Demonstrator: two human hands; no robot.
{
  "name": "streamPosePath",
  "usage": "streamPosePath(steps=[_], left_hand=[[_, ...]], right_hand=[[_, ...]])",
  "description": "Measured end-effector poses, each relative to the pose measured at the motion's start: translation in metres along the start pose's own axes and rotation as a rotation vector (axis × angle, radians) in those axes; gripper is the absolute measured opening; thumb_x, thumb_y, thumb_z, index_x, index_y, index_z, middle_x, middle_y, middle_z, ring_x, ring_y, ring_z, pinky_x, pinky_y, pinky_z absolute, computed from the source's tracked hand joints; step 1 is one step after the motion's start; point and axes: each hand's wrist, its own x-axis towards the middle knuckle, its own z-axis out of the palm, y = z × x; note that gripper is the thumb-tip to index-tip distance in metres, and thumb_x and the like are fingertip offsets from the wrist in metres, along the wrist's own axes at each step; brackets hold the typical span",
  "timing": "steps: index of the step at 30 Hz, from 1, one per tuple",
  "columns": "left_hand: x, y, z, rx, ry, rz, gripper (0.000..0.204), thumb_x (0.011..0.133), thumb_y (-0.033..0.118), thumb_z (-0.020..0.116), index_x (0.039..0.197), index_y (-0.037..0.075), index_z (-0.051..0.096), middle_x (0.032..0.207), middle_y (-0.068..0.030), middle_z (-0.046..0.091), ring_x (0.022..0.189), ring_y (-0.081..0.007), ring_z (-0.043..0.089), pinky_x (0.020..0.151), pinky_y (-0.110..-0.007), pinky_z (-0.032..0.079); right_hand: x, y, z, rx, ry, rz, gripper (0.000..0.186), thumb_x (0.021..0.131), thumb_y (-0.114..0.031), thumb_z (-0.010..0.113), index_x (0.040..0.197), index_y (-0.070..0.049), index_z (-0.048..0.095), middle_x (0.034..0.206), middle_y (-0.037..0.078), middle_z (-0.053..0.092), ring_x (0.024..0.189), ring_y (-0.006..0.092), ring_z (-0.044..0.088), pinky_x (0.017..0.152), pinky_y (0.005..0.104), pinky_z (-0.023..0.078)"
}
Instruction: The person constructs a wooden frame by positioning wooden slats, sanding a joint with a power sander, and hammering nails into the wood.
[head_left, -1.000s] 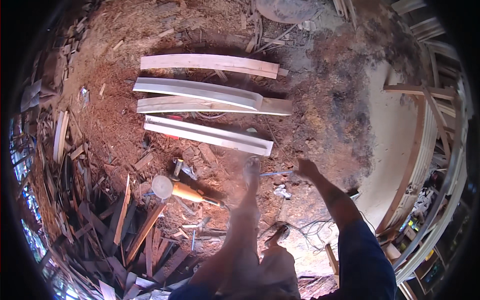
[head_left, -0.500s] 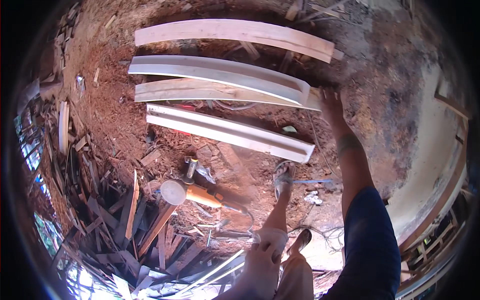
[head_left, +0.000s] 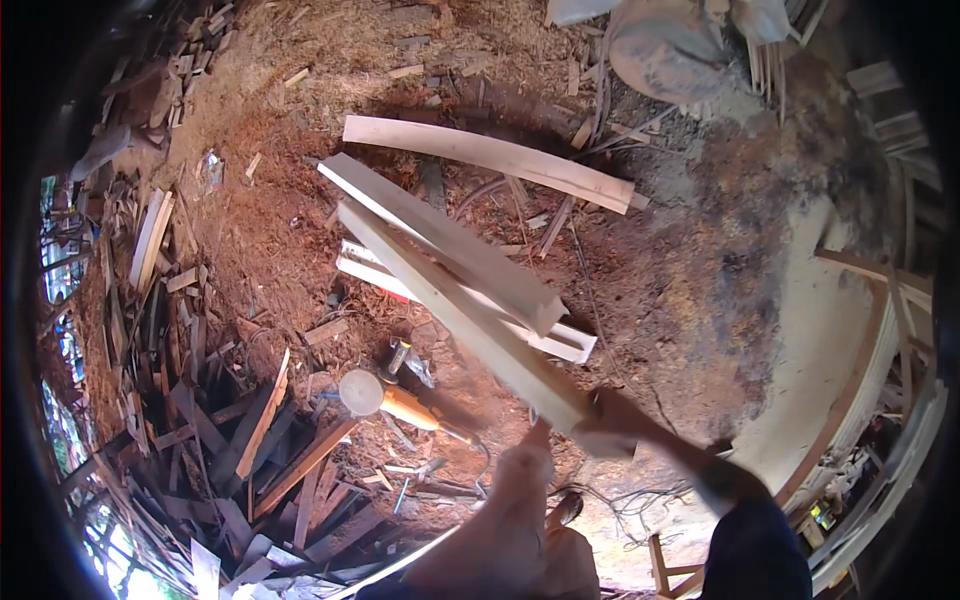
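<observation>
My right hand (head_left: pixel 610 420) grips the near end of a long wooden beam (head_left: pixel 450 310), slightly blurred, slanting toward upper left. A pale grooved piece (head_left: pixel 440 230) lies at a similar slant just behind it. Another white grooved piece (head_left: pixel 570 342) lies underneath, partly hidden. A curved plank (head_left: pixel 480 155) lies farther back. My left arm (head_left: pixel 480 540) comes up at lower center beside my legs; its fingers cannot be made out. An orange power tool with a round disc (head_left: pixel 400 405) lies on the ground to the left, beside a small black-and-yellow tool (head_left: pixel 400 355).
Dark scrap wood (head_left: pixel 200 460) is heaped at lower left. Pale boards (head_left: pixel 150 235) lie at left. A rounded greyish object (head_left: pixel 665 55) is at the back. Timber frames (head_left: pixel 890 330) line the right. A cable (head_left: pixel 620 500) snakes over the ground near my feet.
My right hand has taken hold of the beam and brought its near end toward me. The grooved piece behind it has swung to a steeper slant. The view has shifted.
</observation>
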Motion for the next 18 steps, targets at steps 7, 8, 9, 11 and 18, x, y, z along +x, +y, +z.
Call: streamPosePath(steps=[7,8,9,11,18], left_hand=[[0.076,-0.008,-0.079,-0.164,0.480,-0.211,0.021,0.091,0.028,0.061,0.102,0.011,0.067,0.096,-0.0094,0.067,0.078,-0.0240,0.067,0.068,-0.040,0.056],[0.076,0.013,-0.083,-0.202,0.508,-0.194,0.021,0.092,0.028,0.060,0.102,0.011,0.067,0.095,-0.0090,0.067,0.078,-0.0233,0.066,0.068,-0.039,0.056],[0.067,0.038,-0.081,-0.223,0.518,-0.169,0.021,0.094,0.029,0.058,0.102,0.011,0.066,0.094,-0.0087,0.066,0.078,-0.0227,0.066,0.067,-0.039,0.056],[0.028,0.103,-0.071,-0.166,0.511,-0.099,0.022,0.097,0.030,0.055,0.101,0.011,0.065,0.093,-0.0079,0.065,0.078,-0.0214,0.065,0.066,-0.037,0.056],[-0.205,0.203,-0.105,0.963,1.126,0.520,0.032,0.097,0.043,0.057,0.092,0.012,0.062,0.083,-0.0060,0.060,0.073,-0.0202,0.060,0.071,-0.035,0.052]], right_hand=[[-0.264,-0.048,0.084,0.188,0.019,0.144,0.075,0.073,-0.046,0.086,0.122,0.005,0.062,0.103,0.022,0.070,0.093,0.0296,0.070,0.084,0.0409,0.055],[-0.288,-0.041,0.088,0.194,0.057,0.153,0.075,0.073,-0.046,0.086,0.122,0.005,0.062,0.103,0.022,0.070,0.093,0.0296,0.070,0.084,0.0409,0.055],[-0.313,-0.031,0.094,0.103,0.089,0.206,0.076,0.072,-0.045,0.087,0.123,0.005,0.061,0.107,0.022,0.069,0.097,0.0290,0.069,0.086,0.0406,0.054],[-0.367,0.009,0.118,0.065,0.195,0.282,0.078,0.071,-0.044,0.088,0.124,0.005,0.061,0.111,0.023,0.067,0.101,0.0283,0.068,0.088,0.0402,0.053],[-0.573,0.205,0.293,0.753,0.076,-0.017,0.082,0.082,-0.039,0.084,0.148,-0.007,0.049,0.143,0.016,0.055,0.133,0.0257,0.050,0.113,0.0347,0.037]])
